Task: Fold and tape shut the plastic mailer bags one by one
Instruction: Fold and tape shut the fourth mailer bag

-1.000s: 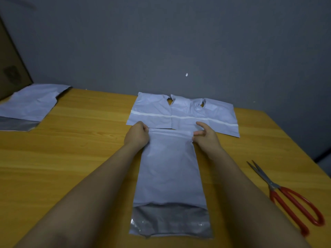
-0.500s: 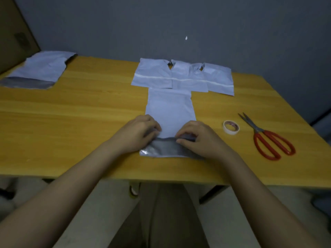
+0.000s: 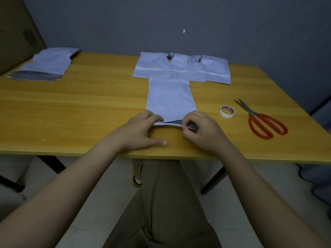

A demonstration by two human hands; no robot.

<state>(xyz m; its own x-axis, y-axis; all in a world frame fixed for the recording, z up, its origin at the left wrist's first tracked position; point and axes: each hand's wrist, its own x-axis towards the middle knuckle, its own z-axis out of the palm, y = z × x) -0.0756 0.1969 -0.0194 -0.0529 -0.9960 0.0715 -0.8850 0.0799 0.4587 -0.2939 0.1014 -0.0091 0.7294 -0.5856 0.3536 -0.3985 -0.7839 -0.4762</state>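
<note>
While both hands pinch its near end, mailer bag [image 3: 171, 97] lengthwise away.

hidden and cut off at the table

the near corners of the mailer bag [image 3: 171, 99] lie under the left hand [image 3: 141, 130] and right hand [image 3: 202, 130], so the fold there cannot be traced. print on the tape roll [image 3: 227, 111] is too small to read. the cardboard [image 3: 16, 33] by the table's [image 3: 71, 108] far left corner runs off the picture's edge.
</note>
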